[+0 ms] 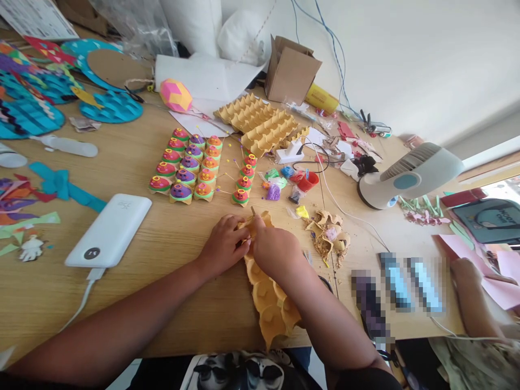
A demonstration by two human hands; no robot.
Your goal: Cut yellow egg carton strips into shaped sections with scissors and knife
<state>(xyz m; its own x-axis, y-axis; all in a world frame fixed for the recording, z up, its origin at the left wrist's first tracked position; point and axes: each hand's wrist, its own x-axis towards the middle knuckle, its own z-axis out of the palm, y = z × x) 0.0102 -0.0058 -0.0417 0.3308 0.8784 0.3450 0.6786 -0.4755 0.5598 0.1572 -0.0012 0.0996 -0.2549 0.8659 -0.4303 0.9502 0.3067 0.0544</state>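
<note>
A tan egg carton strip (270, 300) lies lengthwise on the table in front of me. My left hand (223, 244) grips its far left side with bent fingers. My right hand (276, 246) is closed over the far part of the strip, around a thin tool whose narrow tip (253, 211) pokes out; the rest is hidden, so its kind does not show. Beyond my hands stand rows of painted egg carton cups with small faces: red cups (166, 169), purple cups (185, 176), orange cups (207, 176) and a separate red row (244, 184).
Uncut egg trays (260, 122) lie at the back. Bags of coloured clay (274, 190) and a red cup (309, 181) sit beyond carton scraps (328, 233). A power bank (109, 230) is at left, a fan (400, 179) at right. Another person's hand (465, 271) holds pink paper (473, 254).
</note>
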